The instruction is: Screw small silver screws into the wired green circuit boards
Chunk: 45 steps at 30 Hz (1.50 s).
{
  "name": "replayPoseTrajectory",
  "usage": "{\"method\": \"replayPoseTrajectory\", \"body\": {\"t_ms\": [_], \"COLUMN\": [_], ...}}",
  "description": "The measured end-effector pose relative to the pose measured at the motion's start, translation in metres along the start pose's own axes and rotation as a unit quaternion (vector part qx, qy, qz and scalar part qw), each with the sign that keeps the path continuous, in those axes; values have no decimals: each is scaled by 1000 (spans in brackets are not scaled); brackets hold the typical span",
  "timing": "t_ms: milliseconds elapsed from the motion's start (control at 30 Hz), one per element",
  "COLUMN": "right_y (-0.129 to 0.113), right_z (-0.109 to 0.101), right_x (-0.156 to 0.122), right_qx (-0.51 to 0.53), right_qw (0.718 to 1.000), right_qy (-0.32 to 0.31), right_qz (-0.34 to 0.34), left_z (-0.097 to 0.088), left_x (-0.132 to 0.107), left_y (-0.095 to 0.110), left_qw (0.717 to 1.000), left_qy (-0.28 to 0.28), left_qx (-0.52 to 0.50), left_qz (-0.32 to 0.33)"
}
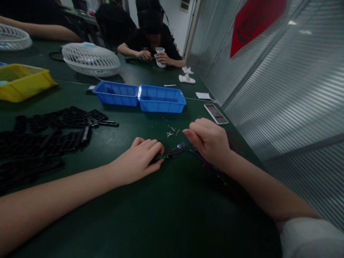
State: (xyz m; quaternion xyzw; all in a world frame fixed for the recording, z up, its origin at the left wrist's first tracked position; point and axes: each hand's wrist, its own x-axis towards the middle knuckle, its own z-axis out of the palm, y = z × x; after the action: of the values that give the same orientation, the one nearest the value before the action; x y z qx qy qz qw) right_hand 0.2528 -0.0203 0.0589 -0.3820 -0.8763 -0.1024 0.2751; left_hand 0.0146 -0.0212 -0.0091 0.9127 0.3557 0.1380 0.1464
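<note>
My left hand (143, 156) is closed on a small green circuit board (162, 157), pinched between thumb and fingers just above the table. Red and blue wires (177, 152) run from the board toward the right. My right hand (211, 139) is curled into a fist over the wires, thumb side toward the board; whatever it grips is hidden. A small shiny, bluish clear piece (182, 144) shows between the two hands, too blurred to name. Under and behind my right hand lies a tangle of red and blue wires (235, 141). Loose small screws (172, 132) are scattered beyond my hands.
Black plastic parts (48, 138) are heaped at left. Two blue bins (161, 105) and a yellow bin (27, 87) stand farther back. White fan guards (90, 59) lie behind them. A phone (215, 114) rests near the right edge. Across the table a person (158, 32) handles a white part.
</note>
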Motion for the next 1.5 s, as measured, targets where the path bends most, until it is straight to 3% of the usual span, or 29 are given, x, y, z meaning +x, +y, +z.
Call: {"method": "replayPoseTrajectory", "body": {"t_ms": [167, 367, 533, 633, 800, 1033, 1367, 1500], "right_y": [-10, -13, -13, -11, -7, -14, -23, -23], "right_z": [0, -3, 1, 0, 1, 5, 7, 13], "right_x": [-1, 1, -3, -1, 3, 0, 4, 6], "right_qx": [-34, 143, 229, 230, 212, 198, 263, 269], "right_qw": [997, 988, 973, 973, 972, 978, 961, 961], "right_qy": [-60, -64, -8, -7, -73, -56, -43, -37], "right_qz": [24, -16, 7, -9, -71, -38, -80, -48], "left_z": [-2, -2, -1, 0, 0, -1, 0, -1], "left_x": [-1, 0, 0, 0, 0, -1, -2, -2], "left_y": [1, 1, -1, -2, -1, 0, -1, 0], "left_qw": [1000, 1000, 1000, 1000, 1000, 1000, 1000, 1000], "left_qy": [-5, -7, -6, -11, -8, -10, -4, -6], "left_qx": [-9, -5, -11, -14, -7, -1, 0, 6], "left_qz": [0, 1, 4, 1, 0, -1, 4, 3]}}
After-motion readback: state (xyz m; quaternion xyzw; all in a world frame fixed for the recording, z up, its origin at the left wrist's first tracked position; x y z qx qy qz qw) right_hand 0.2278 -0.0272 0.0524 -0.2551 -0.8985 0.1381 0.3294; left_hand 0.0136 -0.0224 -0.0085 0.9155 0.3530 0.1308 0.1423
